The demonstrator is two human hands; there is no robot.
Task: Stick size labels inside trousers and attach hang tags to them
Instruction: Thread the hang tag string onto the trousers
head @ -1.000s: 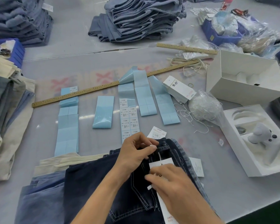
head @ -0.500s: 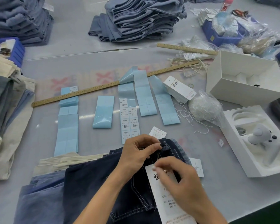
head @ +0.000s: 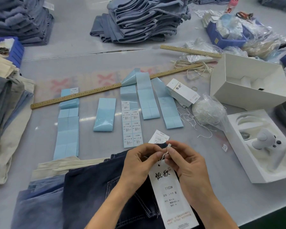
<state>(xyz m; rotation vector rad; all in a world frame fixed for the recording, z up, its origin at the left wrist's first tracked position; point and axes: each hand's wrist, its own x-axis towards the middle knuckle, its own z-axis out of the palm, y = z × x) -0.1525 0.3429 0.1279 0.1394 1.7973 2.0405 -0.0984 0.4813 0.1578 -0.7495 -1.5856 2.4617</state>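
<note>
Dark navy trousers (head: 92,194) lie at the table's near edge, waistband away from me. A long white hang tag (head: 170,190) marked 1103# M rests on them. Its cream string (head: 166,151) runs up from the tag's hole. My left hand (head: 139,164) and my right hand (head: 186,164) meet above the waistband, both pinching that string between thumb and fingers. A sheet of printed size labels (head: 131,124) lies just beyond my hands. More hang tags (head: 182,92) are stacked to the right of the blue strips.
Blue label backing strips (head: 67,129) and a long wooden ruler (head: 76,96) cover the table's middle. A bag of white strings (head: 208,111) and two white boxes (head: 248,83) sit right. Folded trousers are piled at the far side (head: 144,19) and left edge (head: 3,103).
The hang tag has slid down flat on the trousers. Both hands rose off the waistband and came together, pinching the tag's string.
</note>
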